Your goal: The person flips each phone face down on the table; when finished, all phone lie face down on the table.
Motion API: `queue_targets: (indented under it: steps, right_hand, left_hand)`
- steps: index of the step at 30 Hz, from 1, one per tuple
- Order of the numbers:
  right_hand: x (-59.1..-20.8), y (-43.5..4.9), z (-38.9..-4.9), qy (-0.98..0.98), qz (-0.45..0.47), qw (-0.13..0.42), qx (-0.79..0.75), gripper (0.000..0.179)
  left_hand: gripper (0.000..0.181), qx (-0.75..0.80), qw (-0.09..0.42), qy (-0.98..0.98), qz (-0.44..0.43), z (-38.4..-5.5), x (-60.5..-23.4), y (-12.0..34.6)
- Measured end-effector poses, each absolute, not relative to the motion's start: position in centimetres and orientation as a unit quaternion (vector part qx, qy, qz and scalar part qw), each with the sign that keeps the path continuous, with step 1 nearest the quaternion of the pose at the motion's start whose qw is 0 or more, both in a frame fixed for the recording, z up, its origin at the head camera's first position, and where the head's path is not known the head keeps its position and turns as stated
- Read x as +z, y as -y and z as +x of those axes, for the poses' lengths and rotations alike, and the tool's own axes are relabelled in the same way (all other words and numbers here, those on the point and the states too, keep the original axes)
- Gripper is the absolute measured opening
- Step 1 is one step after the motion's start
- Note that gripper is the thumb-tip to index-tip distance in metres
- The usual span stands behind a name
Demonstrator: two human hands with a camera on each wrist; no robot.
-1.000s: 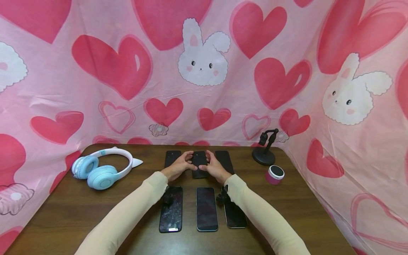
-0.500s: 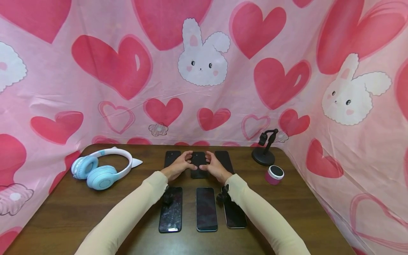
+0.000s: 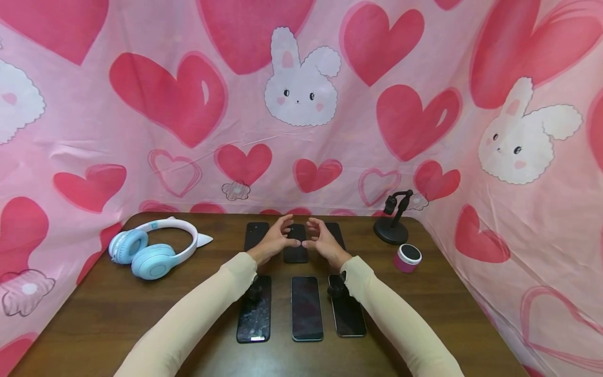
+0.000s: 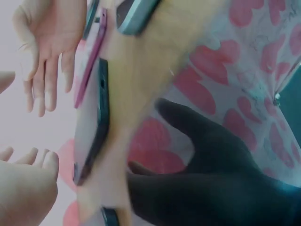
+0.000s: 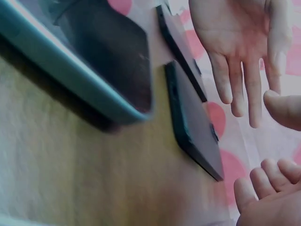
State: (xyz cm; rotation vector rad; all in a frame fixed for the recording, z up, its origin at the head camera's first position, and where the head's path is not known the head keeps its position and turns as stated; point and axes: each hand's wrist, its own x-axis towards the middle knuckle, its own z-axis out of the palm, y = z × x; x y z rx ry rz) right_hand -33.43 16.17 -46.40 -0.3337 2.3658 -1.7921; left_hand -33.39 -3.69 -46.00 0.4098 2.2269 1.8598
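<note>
In the head view my left hand (image 3: 272, 242) and right hand (image 3: 327, 246) hover with loosely bent fingers over the back middle phone (image 3: 295, 255). Their thumb tips nearly meet in front of it, and neither hand holds anything. That black phone lies back up, partly covered by the hands. On either side lie the back left phone (image 3: 255, 233) and back right phone (image 3: 336, 233), both partly hidden. Nearer the person are the front left phone (image 3: 253, 322) with a smudged screen, the front middle phone (image 3: 306, 310) and the front right phone (image 3: 349, 317). Both wrist views show bare palms beside tilted-looking phones.
Blue and white cat-ear headphones (image 3: 157, 262) lie at the left of the brown table (image 3: 94, 319). At the back right stand a black desk stand (image 3: 391, 230) and a small pink speaker (image 3: 406, 262). A pink heart-patterned cloth (image 3: 358, 125) hangs behind.
Both hands have come up off the sides of the back middle phone and shifted slightly right. Their thumbs have drawn closer together. The phones stay where they were.
</note>
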Motion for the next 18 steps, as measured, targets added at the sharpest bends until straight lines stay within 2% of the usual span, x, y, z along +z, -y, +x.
queue_targets:
  steps: [9, 18]
  right_hand:
    - [-45.5, -18.7, -34.1, -0.759, -0.140, 0.076, -0.631, 0.077]
    - [-44.9, -21.3, -34.3, -0.746, -0.136, 0.039, -0.650, 0.074]
  left_hand:
    - [0.086, 0.660, 0.108, -0.729, 0.148, -33.2, -44.6, 0.8]
    - [0.086, 0.662, 0.118, -0.727, 0.140, -33.4, -43.9, -2.1]
